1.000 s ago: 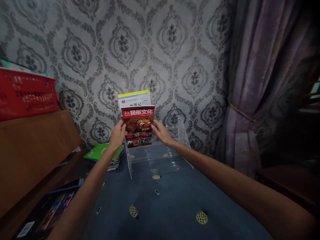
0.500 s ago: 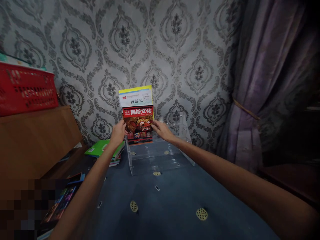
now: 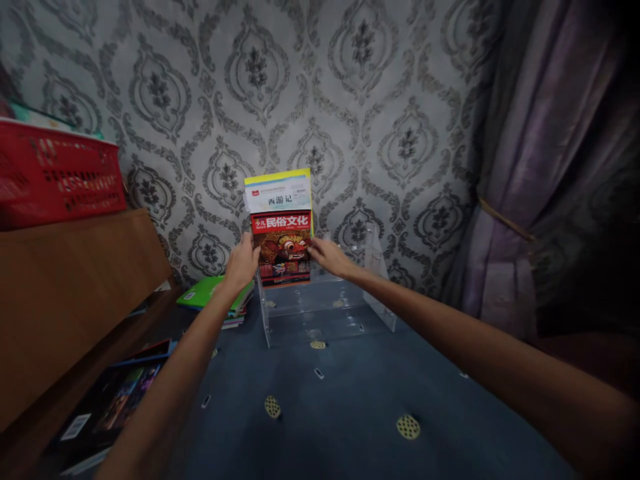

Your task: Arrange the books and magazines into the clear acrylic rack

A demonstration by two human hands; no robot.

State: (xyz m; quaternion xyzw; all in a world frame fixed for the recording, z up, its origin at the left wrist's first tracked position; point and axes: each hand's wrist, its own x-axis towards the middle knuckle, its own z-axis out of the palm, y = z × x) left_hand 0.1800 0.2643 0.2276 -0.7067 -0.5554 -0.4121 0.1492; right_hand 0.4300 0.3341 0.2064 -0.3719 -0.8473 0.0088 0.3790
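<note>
A book with a red title band and a mask picture (image 3: 281, 248) stands upright at the left end of a clear acrylic rack (image 3: 345, 291). My left hand (image 3: 243, 261) grips its left edge, and my right hand (image 3: 327, 256) pinches its right edge. Behind it, a white and blue book with a yellow top edge (image 3: 280, 193) rises higher. Whether my fingers also touch that rear book cannot be seen. The lower tiers of the rack, in front of the books, show only the cloth through them.
A stack of books with a green cover (image 3: 203, 291) lies left of the rack. Nearer me are dark books (image 3: 107, 407), partly behind my left forearm. A red basket (image 3: 60, 177) sits on a brown wooden box (image 3: 75, 287). A tied curtain (image 3: 520, 200) hangs at the right.
The view has shifted slightly, moving everything a little to the right in the picture. Both hands stay on the red book, which keeps nearly the same place against the rack.
</note>
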